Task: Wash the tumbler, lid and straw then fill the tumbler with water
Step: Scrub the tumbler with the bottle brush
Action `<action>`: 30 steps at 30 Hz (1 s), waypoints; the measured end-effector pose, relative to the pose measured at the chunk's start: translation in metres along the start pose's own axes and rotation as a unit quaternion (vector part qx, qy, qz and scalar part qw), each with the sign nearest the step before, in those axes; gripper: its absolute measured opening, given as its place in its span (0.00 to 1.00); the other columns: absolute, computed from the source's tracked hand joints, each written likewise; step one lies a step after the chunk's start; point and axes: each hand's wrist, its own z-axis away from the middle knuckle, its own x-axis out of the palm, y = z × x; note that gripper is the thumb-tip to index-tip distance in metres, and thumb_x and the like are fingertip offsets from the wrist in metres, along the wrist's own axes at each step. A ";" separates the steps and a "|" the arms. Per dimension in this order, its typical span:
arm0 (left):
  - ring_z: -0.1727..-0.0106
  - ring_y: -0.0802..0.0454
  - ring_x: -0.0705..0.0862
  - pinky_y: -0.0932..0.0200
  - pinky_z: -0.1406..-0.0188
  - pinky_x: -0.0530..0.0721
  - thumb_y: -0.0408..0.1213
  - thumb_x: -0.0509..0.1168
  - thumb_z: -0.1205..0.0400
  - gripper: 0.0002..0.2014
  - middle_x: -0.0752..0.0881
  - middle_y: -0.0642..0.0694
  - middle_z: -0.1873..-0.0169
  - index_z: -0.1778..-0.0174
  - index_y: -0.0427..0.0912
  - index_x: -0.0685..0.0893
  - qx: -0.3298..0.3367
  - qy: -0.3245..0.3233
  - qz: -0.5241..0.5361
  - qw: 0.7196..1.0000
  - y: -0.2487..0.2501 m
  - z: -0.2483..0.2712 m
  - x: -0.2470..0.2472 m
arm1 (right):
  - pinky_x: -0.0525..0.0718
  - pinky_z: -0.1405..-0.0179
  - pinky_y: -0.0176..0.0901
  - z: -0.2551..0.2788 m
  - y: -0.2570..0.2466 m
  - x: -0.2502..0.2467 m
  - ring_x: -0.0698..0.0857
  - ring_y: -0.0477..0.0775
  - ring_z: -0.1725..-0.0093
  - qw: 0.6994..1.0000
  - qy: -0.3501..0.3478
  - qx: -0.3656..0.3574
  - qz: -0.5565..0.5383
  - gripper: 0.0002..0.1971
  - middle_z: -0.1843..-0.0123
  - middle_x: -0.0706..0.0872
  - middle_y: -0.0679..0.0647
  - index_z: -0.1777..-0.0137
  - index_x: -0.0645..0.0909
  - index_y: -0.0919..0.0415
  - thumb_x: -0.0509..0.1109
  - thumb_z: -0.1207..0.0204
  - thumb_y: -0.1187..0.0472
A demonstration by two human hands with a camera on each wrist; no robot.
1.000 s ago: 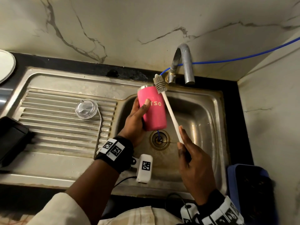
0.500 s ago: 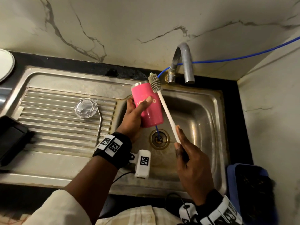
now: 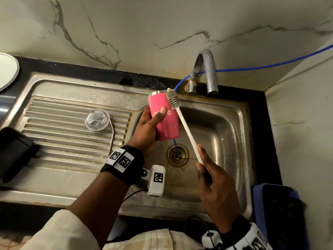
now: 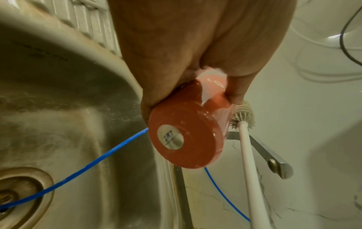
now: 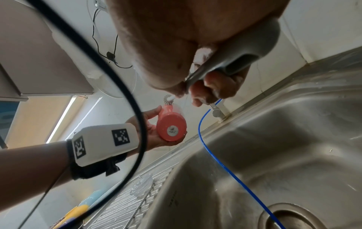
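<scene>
Left hand (image 3: 146, 126) grips glossy pink tumbler (image 3: 164, 117); bristly brush (image 3: 173, 101) touches it.

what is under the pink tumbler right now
Below the tumbler, held in the left hand, are the sink basin, its drain and a blue hose. The tumbler hides part of the hose.

Tumbler: I see the pink tumbler (image 3: 164, 117) held over the basin, tilted, steel rim toward the wall, round sticker on its base.
Lid: my view shows the clear round lid (image 3: 97, 119) lying on the ribbed drainboard.
Straw: the bent metal straw (image 3: 112, 136) lies just beside the lid.
</scene>
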 end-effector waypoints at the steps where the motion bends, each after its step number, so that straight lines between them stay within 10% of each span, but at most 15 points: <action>1: 0.36 0.47 0.91 0.41 0.50 0.92 0.46 0.69 0.18 0.29 0.87 0.47 0.32 0.19 0.55 0.72 0.005 0.010 0.007 1.000 0.000 -0.001 0.000 | 0.75 0.60 0.23 0.001 0.001 0.000 0.79 0.36 0.65 1.000 -0.002 -0.002 0.003 0.27 0.61 0.81 0.40 0.14 0.73 0.48 0.69 0.12 0.60; 5: 0.32 0.40 0.88 0.39 0.51 0.92 0.41 0.65 0.10 0.29 0.82 0.41 0.27 0.13 0.55 0.64 0.024 0.037 0.030 0.999 -0.003 -0.006 -0.002 | 0.84 0.61 0.37 0.008 0.001 0.000 0.84 0.41 0.63 1.000 -0.014 0.001 0.002 0.27 0.56 0.88 0.43 0.14 0.72 0.46 0.67 0.12 0.57; 12: 0.30 0.44 0.87 0.31 0.42 0.90 0.45 0.69 0.14 0.32 0.85 0.45 0.27 0.14 0.51 0.68 0.017 -0.008 -0.007 1.000 -0.011 -0.005 0.006 | 0.71 0.62 0.23 -0.011 -0.003 0.000 0.75 0.34 0.69 1.000 0.004 0.025 0.007 0.28 0.65 0.72 0.31 0.13 0.72 0.46 0.69 0.12 0.60; 17: 0.32 0.38 0.88 0.30 0.45 0.91 0.40 0.63 0.09 0.27 0.84 0.40 0.28 0.14 0.54 0.67 0.008 0.037 0.050 0.998 -0.001 -0.013 -0.006 | 0.80 0.61 0.28 0.009 0.002 -0.002 0.82 0.36 0.64 1.000 -0.023 0.011 -0.001 0.26 0.55 0.88 0.39 0.14 0.72 0.44 0.67 0.11 0.57; 23: 0.29 0.41 0.87 0.31 0.43 0.90 0.46 0.69 0.16 0.33 0.85 0.44 0.27 0.14 0.53 0.69 0.004 -0.011 0.011 1.000 -0.014 -0.005 0.001 | 0.70 0.63 0.20 -0.008 0.000 -0.001 0.77 0.35 0.69 1.000 0.009 0.021 0.014 0.27 0.67 0.76 0.36 0.14 0.74 0.48 0.69 0.13 0.59; 30: 0.31 0.36 0.86 0.33 0.45 0.91 0.44 0.65 0.10 0.27 0.83 0.39 0.27 0.14 0.52 0.68 -0.007 0.026 0.050 0.998 0.000 -0.011 -0.002 | 0.80 0.64 0.32 0.004 0.004 -0.005 0.83 0.42 0.66 1.000 -0.019 -0.001 0.020 0.29 0.60 0.87 0.46 0.14 0.73 0.46 0.71 0.13 0.61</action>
